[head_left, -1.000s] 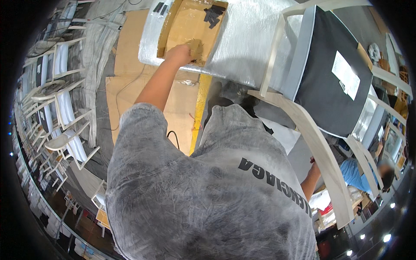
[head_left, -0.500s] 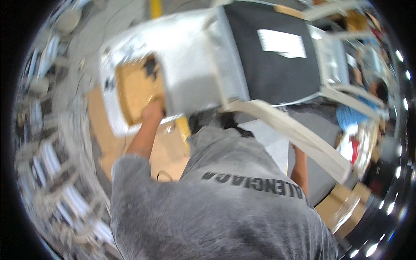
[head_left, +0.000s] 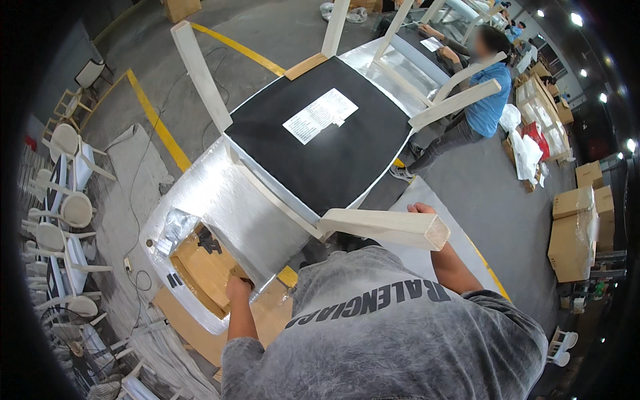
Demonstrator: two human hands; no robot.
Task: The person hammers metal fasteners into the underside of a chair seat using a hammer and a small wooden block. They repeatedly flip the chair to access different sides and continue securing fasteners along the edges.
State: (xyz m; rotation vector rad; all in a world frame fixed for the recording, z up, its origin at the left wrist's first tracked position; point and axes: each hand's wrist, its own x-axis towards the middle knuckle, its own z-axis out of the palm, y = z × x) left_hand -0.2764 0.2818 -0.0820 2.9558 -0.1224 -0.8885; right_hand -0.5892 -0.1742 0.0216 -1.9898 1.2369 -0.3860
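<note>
Four pale wooden legs [head_left: 200, 73] are counted on one upturned chair [head_left: 320, 150], its underside covered in matte black fabric with one white paper label [head_left: 320, 115]. One squared leg [head_left: 387, 229] is gripped by the right hand [head_left: 421, 209]. The left hand [head_left: 237, 288] is closed on the edge of a crinkly silver foil-wrapped wooden table [head_left: 213, 200], where the chair is resting.

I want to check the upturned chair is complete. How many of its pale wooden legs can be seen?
4. One leg rises at upper left, one leg at top centre, one leg at right, and the nearest leg by the right hand. None seems hidden.
</note>
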